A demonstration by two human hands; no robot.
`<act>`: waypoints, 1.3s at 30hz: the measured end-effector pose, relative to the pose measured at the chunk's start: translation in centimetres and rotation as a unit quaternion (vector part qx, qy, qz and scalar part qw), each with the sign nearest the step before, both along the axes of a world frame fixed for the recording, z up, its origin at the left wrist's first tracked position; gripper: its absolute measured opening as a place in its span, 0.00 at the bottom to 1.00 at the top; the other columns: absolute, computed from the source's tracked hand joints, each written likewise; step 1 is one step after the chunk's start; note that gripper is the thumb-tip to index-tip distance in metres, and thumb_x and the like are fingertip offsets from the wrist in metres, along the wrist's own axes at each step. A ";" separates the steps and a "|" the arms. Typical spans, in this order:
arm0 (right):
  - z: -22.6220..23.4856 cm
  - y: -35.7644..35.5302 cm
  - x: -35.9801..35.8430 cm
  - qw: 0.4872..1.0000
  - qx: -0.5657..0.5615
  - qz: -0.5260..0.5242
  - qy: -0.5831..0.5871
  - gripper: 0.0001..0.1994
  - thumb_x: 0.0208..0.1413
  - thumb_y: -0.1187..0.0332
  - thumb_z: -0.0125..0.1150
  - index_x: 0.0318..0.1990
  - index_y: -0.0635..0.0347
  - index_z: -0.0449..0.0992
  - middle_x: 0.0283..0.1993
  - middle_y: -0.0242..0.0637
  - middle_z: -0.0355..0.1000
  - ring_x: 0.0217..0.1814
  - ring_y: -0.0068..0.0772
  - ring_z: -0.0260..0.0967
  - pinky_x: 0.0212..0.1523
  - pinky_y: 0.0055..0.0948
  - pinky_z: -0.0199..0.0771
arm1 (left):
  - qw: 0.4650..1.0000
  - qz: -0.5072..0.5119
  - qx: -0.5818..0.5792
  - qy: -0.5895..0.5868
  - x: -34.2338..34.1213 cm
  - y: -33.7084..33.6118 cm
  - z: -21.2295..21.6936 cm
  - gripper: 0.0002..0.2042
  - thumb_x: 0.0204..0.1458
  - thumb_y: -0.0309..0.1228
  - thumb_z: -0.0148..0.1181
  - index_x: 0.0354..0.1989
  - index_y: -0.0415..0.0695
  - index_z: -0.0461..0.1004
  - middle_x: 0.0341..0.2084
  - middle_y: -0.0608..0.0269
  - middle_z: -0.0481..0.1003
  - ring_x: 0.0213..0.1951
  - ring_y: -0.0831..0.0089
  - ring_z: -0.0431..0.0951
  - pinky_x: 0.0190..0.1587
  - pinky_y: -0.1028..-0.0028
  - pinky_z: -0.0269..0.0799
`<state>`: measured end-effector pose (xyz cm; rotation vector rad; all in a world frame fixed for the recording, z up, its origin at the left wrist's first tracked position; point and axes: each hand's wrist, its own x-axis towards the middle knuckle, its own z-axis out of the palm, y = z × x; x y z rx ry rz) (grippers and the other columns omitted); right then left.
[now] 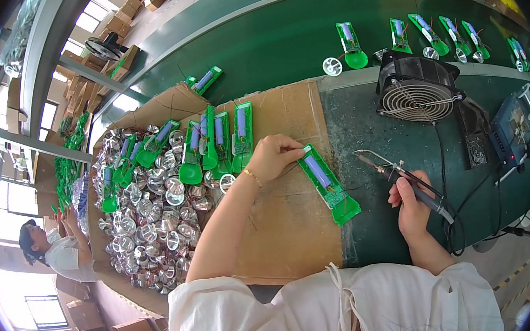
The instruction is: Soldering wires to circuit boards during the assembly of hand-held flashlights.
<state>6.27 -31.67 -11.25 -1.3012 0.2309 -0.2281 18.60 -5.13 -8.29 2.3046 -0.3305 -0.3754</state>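
My left hand [275, 155] grips the upper end of a green plastic torch half [328, 185] that carries a blue battery cell and a small circuit board. The part lies on the cardboard sheet [290, 227] in front of me. My right hand [412, 205] holds a soldering iron [400, 175] by its black handle. Its metal tip points up and left, a short way right of the green part and not touching it.
A heap of silver reflector cups [157, 233] and a row of green torch halves [212, 142] lie at the left. A black fan [417, 90] and a soldering station [514, 132] stand at the right. More green parts [431, 34] ride the green conveyor belt [278, 36]. Another person [53, 250] works far left.
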 end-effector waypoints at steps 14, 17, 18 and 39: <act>-0.2 0.3 -0.2 0.999 -0.027 0.021 -0.026 0.09 0.53 0.68 0.53 0.35 0.64 0.64 0.23 0.36 0.67 0.20 0.20 0.65 0.19 0.16 0.63 | 0.997 0.030 -0.048 -0.048 -0.9 0.6 -0.7 0.09 0.46 0.32 0.59 0.33 0.40 0.76 0.27 0.58 0.75 0.30 0.72 0.75 0.33 0.74 0.69; -0.4 0.6 -0.4 0.999 -0.013 0.025 -0.034 0.10 0.54 0.67 0.53 0.37 0.64 0.63 0.24 0.36 0.67 0.20 0.21 0.66 0.20 0.17 0.66 | 0.996 -0.013 -0.004 -0.091 -1.2 0.6 -0.5 0.09 0.45 0.29 0.60 0.35 0.40 0.76 0.29 0.57 0.75 0.30 0.73 0.75 0.34 0.75 0.70; -0.5 0.8 -0.4 0.999 0.000 0.027 -0.038 0.11 0.54 0.67 0.52 0.38 0.65 0.62 0.25 0.37 0.67 0.21 0.22 0.66 0.21 0.18 0.68 | 0.998 0.027 -0.013 -0.060 -1.3 0.0 -0.7 0.08 0.44 0.29 0.60 0.33 0.41 0.77 0.27 0.58 0.76 0.29 0.73 0.75 0.33 0.75 0.70; -0.2 3.8 -2.6 0.989 0.008 0.130 -0.070 0.18 0.56 0.63 0.48 0.49 0.64 0.56 0.38 0.38 0.62 0.41 0.29 0.66 0.28 0.26 0.76 | 0.967 -0.092 0.164 -0.170 -0.5 -0.1 -0.9 0.06 0.40 0.27 0.57 0.27 0.50 0.78 0.27 0.61 0.74 0.32 0.63 0.74 0.36 0.69 0.71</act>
